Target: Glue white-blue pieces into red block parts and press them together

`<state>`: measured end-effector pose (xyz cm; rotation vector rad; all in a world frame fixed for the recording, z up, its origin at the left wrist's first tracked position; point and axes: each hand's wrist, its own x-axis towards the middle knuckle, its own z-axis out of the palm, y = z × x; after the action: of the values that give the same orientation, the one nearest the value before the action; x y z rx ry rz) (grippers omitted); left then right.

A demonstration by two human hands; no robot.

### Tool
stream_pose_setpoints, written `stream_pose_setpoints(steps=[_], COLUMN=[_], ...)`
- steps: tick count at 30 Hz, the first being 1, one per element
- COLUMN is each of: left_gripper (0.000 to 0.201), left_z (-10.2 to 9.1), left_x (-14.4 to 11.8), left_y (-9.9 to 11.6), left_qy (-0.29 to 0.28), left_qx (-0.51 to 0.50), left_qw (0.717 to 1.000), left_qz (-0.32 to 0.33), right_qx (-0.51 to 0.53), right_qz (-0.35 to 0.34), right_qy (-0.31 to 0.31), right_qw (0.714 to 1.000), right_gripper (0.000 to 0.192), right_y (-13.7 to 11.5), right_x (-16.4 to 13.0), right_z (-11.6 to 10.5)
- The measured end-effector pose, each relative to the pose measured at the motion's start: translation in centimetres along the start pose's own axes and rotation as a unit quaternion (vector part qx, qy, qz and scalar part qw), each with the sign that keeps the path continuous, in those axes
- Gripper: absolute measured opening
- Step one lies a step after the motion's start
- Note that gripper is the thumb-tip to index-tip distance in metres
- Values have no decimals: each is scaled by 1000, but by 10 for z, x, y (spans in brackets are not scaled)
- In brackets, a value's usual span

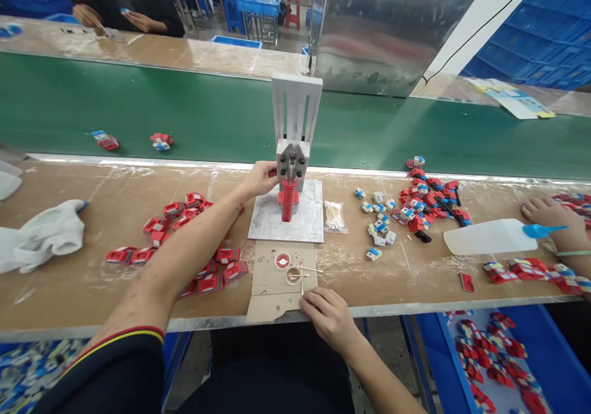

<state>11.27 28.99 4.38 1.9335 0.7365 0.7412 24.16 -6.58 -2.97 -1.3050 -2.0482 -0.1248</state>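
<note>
My left hand (pixel 261 179) reaches to the left side of a metal hand press (pixel 292 149), its fingers closed around something mostly hidden; a small red bit shows at the fingertips. The press's red handle (pixel 288 202) points down over its base plate (pixel 263 220), and a red piece sits behind the handle. My right hand (pixel 330 315) lies on the table's front edge, fingers loosely bent and resting, with nothing visible in them. Near its fingertips are cotton swabs (pixel 302 282) and two small cups (pixel 282 260) of reddish and brownish contents on a cardboard sheet (pixel 268 285).
Red toy parts (pixel 211 283) lie left; white-blue parts (pixel 379 226) and red-blue pieces (pixel 418 205) lie right. A swab bag (pixel 335 216), a bottle (pixel 484 238), a white cloth (pixel 46 235) and a green conveyor (pixel 207 112) surround the press. Another person's hand (pixel 551 214) is at right.
</note>
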Motion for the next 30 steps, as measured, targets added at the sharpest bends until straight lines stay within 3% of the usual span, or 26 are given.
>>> stream_pose_setpoints(steps=[15, 30], left_gripper=[37, 26], left_z=[8, 13], left_x=[8, 36], left_y=[-8, -28], left_qy=[37, 129], left_qx=[-55, -36], left_qw=[998, 991], left_qz=[-5, 22], right_qx=[-19, -54], right_qz=[-21, 15], right_qy=[-42, -18], right_qw=[999, 998], right_gripper=[23, 15], right_y=[10, 33], right_x=[11, 29], right_z=[-6, 12])
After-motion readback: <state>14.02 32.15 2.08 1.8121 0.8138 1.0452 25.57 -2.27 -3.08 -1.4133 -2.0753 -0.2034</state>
